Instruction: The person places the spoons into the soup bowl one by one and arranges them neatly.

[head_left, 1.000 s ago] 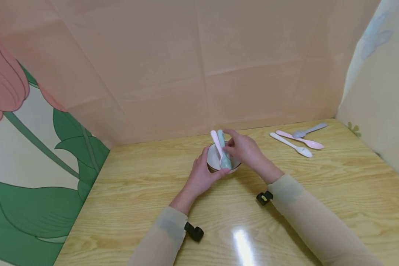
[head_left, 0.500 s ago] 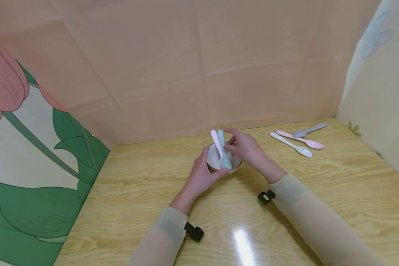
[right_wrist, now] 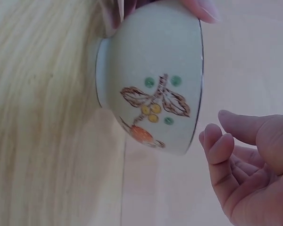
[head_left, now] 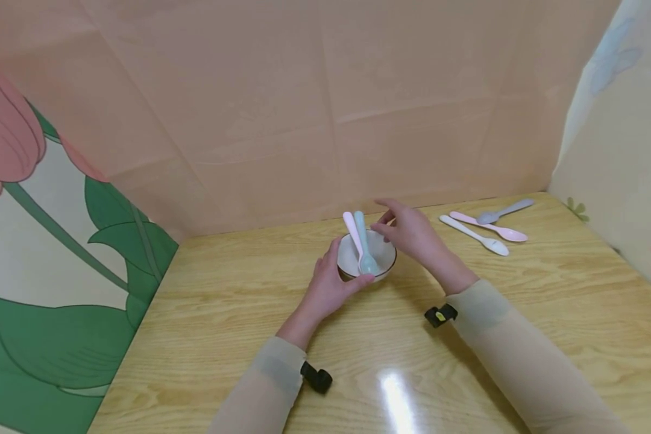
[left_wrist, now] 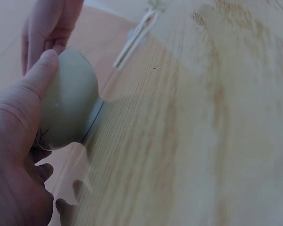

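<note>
A white bowl (head_left: 385, 254) with a dark rim stands on the wooden table, painted with leaves and berries on its outside in the right wrist view. My left hand (head_left: 330, 283) holds its near left side, thumb at the rim and fingers around the wall. Two spoons lean in the bowl, handles sticking up past the far rim: a pink spoon (head_left: 352, 231) and, right of it, a light blue-green spoon (head_left: 362, 232). Near the bowl's right rim, my right hand (head_left: 414, 236) hovers with loosely bent fingers and nothing between them. Neither spoon shows in the wrist views.
On the table at the back right lie a white spoon (head_left: 472, 234), a pink spoon (head_left: 512, 235) and a grey spoon (head_left: 507, 211), the grey one overlapping the pink. A plain pinkish backdrop (head_left: 260, 120) rises behind the table's far edge.
My right hand has let go of the blue-green spoon and moved up and right from it. The spoon stays leaning in the bowl; my left hand keeps its hold.
</note>
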